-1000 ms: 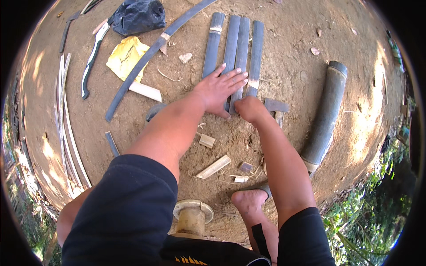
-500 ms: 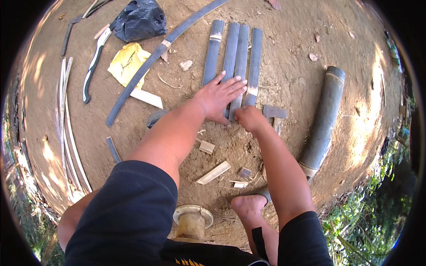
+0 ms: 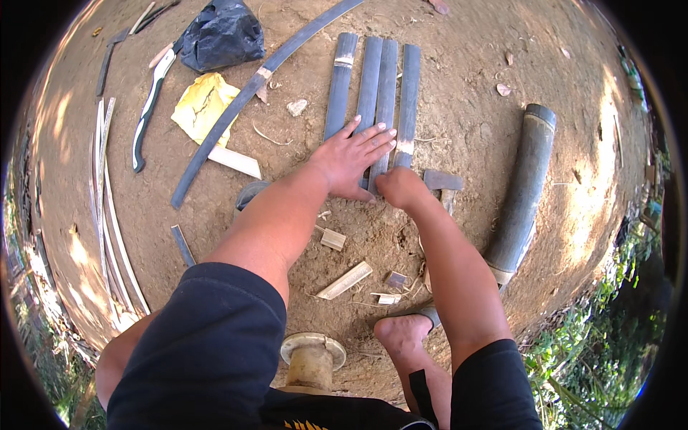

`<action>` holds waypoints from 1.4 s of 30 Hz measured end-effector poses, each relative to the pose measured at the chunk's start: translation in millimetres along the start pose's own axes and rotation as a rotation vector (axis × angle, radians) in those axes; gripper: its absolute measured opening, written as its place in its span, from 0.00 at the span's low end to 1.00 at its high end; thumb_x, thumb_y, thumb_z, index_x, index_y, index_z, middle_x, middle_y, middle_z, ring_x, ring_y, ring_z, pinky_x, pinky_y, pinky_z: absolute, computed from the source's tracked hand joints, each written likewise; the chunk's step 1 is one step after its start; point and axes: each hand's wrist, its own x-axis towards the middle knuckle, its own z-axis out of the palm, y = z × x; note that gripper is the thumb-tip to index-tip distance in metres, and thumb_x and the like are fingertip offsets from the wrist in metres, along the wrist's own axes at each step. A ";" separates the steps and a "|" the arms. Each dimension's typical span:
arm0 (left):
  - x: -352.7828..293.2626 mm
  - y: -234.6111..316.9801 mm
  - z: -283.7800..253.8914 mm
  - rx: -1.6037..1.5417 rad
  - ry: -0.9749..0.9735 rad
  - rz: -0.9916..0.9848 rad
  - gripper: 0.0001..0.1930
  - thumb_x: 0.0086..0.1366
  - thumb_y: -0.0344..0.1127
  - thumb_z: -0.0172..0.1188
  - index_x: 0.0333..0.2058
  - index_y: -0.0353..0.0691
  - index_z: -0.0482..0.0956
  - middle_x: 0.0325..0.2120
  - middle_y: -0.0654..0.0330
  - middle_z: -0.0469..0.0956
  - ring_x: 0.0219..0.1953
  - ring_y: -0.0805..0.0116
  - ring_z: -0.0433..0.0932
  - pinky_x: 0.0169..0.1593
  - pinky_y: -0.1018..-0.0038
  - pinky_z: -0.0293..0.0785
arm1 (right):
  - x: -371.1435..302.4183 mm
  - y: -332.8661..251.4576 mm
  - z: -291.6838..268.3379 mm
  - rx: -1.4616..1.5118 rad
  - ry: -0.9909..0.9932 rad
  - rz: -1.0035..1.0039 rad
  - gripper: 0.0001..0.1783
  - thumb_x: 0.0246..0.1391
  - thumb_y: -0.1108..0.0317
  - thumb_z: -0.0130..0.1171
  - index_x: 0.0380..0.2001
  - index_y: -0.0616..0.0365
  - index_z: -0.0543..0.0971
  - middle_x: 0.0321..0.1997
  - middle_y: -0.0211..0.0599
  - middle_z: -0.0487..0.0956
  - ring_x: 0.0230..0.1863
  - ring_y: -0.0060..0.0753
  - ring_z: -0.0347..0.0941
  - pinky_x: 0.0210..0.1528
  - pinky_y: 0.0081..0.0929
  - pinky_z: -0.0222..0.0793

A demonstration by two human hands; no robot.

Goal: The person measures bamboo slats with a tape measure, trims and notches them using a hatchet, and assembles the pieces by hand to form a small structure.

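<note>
Four dark strips already laid side by side on the ground, outer gaps unclosed; left hand splayed flat across them, grasping nothing, right hand curled at near ends, hold unclear; long curved strip lying apart.

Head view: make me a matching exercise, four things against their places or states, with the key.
Things
1. Left hand
2. Right hand
3. Yellow sheet
4. Dark tube

Places or states
A. right of both hands
B. partly under a curved strip
C. curled
D. laid across straight strips

Pairs: 1-D, 2-C, 3-B, 4-A
</note>
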 end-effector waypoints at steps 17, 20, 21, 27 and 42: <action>-7.1 -3.7 0.1 0.020 -0.022 -0.015 0.58 0.60 0.78 0.52 0.77 0.45 0.45 0.80 0.64 0.41 0.81 0.66 0.36 0.81 0.53 0.29 | 1.6 -25.0 -2.6 0.094 0.058 0.199 0.12 0.60 0.59 0.57 0.31 0.54 0.84 0.39 0.50 0.86 0.38 0.54 0.85 0.39 0.51 0.80; -12.9 -8.7 0.8 0.005 -0.017 -0.034 0.58 0.61 0.78 0.52 0.77 0.45 0.45 0.80 0.64 0.40 0.81 0.66 0.36 0.81 0.53 0.29 | -31.7 -79.5 21.5 0.262 0.391 0.508 0.13 0.60 0.59 0.57 0.33 0.55 0.85 0.39 0.52 0.85 0.40 0.54 0.85 0.39 0.51 0.80; -13.5 -8.6 0.3 0.007 -0.015 -0.032 0.58 0.61 0.78 0.52 0.77 0.45 0.45 0.80 0.64 0.40 0.81 0.66 0.36 0.81 0.53 0.29 | -30.4 -79.2 20.0 0.274 0.401 0.489 0.14 0.60 0.59 0.57 0.34 0.55 0.86 0.39 0.53 0.85 0.41 0.54 0.84 0.40 0.51 0.80; -12.3 -5.4 0.2 0.026 -0.030 -0.030 0.59 0.60 0.79 0.53 0.77 0.45 0.45 0.80 0.64 0.40 0.81 0.66 0.36 0.81 0.53 0.29 | -7.2 -39.4 -10.2 0.310 0.090 0.353 0.14 0.61 0.59 0.54 0.34 0.56 0.85 0.40 0.55 0.85 0.42 0.56 0.84 0.45 0.53 0.79; -15.0 -5.4 3.1 -0.029 -0.036 -0.010 0.61 0.60 0.78 0.55 0.78 0.46 0.39 0.80 0.62 0.36 0.81 0.64 0.34 0.80 0.53 0.27 | -107.7 -98.2 70.8 0.810 0.744 0.553 0.10 0.64 0.64 0.65 0.37 0.62 0.85 0.31 0.50 0.83 0.30 0.47 0.81 0.36 0.39 0.75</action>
